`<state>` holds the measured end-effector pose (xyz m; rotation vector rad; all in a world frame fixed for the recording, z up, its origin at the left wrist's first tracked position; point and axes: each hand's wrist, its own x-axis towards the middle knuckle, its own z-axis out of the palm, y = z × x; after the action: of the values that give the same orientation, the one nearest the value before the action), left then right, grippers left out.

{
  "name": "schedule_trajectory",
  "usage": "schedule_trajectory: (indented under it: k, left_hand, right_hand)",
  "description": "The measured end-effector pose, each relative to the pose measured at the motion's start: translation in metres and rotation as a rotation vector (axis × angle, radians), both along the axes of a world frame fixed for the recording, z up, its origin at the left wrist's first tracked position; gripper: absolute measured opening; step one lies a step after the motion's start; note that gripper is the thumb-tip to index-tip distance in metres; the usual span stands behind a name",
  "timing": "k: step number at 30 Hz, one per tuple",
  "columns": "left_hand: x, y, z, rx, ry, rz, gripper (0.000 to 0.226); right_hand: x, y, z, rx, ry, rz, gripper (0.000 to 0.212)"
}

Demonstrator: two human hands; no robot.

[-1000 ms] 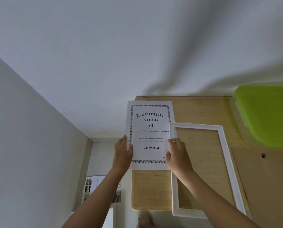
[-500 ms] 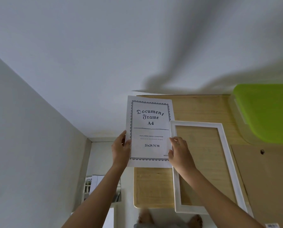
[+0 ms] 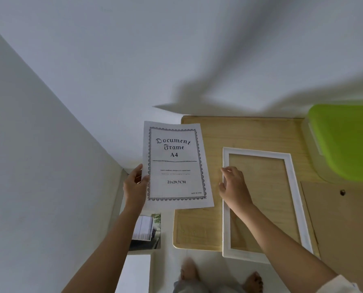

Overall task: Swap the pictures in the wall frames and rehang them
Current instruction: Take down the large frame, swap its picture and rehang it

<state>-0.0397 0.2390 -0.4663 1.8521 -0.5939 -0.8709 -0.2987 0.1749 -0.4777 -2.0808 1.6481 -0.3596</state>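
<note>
My left hand [image 3: 135, 187] pinches the left edge of a white printed sheet [image 3: 176, 166] reading "Document Frame A4", held lifted off the wooden table [image 3: 239, 132] and partly past its left edge. An empty white picture frame [image 3: 290, 178] lies flat on the table to the right of the sheet. My right hand [image 3: 234, 188] rests with spread fingers on the frame's left rail, apart from the sheet and holding nothing. A brown backing board [image 3: 345, 229] with a small hole lies right of the frame.
A lime-green lidded box [image 3: 345, 142] stands at the table's back right against the white wall. Left of the table, on the floor, stands a basket with printed pictures [image 3: 146, 231]. My bare feet [image 3: 252, 280] show below the table's front edge.
My right hand let go of the sheet and moved right onto the frame's left rail. My left hand alone now carries the sheet, shifted left of the table.
</note>
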Motion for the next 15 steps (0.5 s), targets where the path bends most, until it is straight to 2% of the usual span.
schedule_trajectory:
  k: [5,7,15]
  left_hand:
    - [-0.011,0.005,0.03,-0.098,0.076,-0.021,0.042]
    - [-0.023,-0.002,0.05,-0.166,0.055,-0.065,0.039]
    - [-0.104,-0.024,0.112,-0.313,-0.166,-0.359,0.039]
  right_hand:
    - [-0.002,-0.001,0.006,0.067,0.01,0.034,0.047]
    - [-0.001,-0.002,0.016,0.109,-0.043,0.034,0.046]
    - [0.003,-0.035,0.135,-0.001,-0.615,0.053,0.035]
